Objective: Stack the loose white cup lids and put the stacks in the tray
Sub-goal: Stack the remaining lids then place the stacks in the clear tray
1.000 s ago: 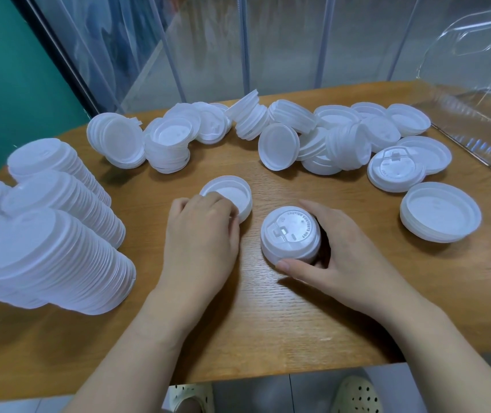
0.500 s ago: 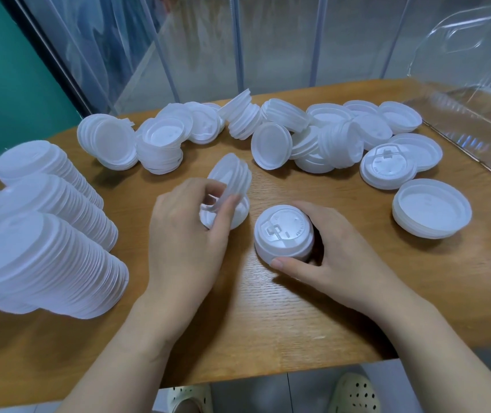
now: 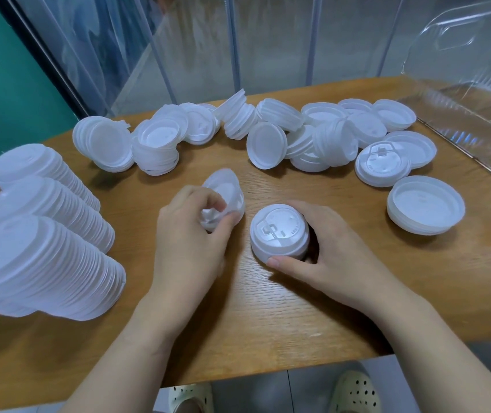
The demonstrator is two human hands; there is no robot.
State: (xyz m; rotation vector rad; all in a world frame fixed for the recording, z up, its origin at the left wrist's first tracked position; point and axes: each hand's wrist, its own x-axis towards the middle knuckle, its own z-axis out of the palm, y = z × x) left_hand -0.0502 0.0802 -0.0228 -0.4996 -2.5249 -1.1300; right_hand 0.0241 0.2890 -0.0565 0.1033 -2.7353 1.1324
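Observation:
My left hand (image 3: 192, 234) grips a few white lids (image 3: 228, 193) tipped up on edge at the table's middle. Just to the right, my right hand (image 3: 321, 257) curls round a short upright stack of lids (image 3: 280, 234), thumb at its near side. Loose white lids (image 3: 268, 135) lie scattered across the far half of the table. Long finished stacks (image 3: 44, 254) lie on their sides at the left. A clear plastic tray (image 3: 461, 93) stands at the far right.
A small stack of upturned lids (image 3: 426, 208) sits right of my right hand. The wooden table (image 3: 268, 323) ends just before my feet. A clear curtain and a teal wall stand behind it.
My left hand has lifted the lids from flat on the table and tilted them up on edge. My right hand has stayed round the short stack.

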